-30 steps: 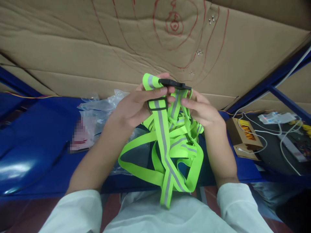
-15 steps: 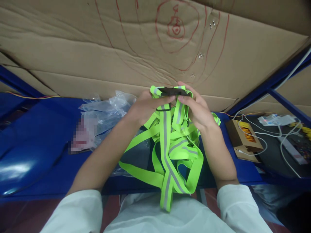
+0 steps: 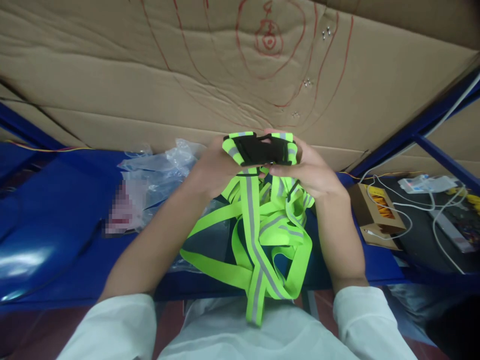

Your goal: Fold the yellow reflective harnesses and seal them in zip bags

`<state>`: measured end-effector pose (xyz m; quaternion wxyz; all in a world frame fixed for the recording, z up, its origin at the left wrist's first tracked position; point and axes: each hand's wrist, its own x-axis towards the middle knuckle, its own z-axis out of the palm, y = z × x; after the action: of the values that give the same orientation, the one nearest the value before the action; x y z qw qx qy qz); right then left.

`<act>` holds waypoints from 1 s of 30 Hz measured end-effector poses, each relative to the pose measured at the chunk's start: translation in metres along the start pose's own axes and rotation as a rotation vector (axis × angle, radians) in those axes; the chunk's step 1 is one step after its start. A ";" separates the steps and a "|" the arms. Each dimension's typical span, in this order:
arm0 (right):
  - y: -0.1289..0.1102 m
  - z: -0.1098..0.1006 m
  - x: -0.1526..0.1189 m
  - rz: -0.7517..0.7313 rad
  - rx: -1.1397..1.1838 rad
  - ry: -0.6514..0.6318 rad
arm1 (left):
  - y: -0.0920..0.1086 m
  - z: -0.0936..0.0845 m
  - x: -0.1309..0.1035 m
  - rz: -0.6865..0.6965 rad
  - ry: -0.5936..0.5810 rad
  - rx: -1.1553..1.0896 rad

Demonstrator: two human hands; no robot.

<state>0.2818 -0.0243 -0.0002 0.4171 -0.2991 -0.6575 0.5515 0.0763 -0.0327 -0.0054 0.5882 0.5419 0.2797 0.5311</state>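
A black plastic buckle (image 3: 258, 151) is held up between my hands, its broad face toward me. My left hand (image 3: 214, 167) is closed on the buckle's left end, and my right hand (image 3: 317, 167) on its right end, thumb below it. Neon yellow-green reflective straps (image 3: 252, 215) with a grey stripe loop through both ends and hang in a tangled heap beneath. A thin black strap adjuster (image 3: 248, 174) shows under the left end, another (image 3: 293, 190) under the right. Whether the buckle's two halves are fully joined I cannot tell. The fingers behind it are mostly hidden.
Clear plastic bags (image 3: 159, 170) lie left of the straps on the blue table (image 3: 75, 200). At right are an open cardboard box (image 3: 358, 207), white cables (image 3: 408, 215) and a blue metal frame (image 3: 442, 157). A cardboard panel (image 3: 112, 75) with red rings stands behind.
The buckle has turned so that its broad black face shows instead of its narrow edge. My hands have shifted slightly with it, and the right adjuster has come into view.
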 end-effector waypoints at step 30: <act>0.013 0.001 0.007 -0.344 -0.410 0.202 | -0.023 0.004 0.008 -0.240 -0.324 -0.250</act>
<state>0.2770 -0.0164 -0.0115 0.4987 -0.3147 -0.7516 0.2956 0.0900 -0.0235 -0.0242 0.7468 0.5059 0.1762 0.3941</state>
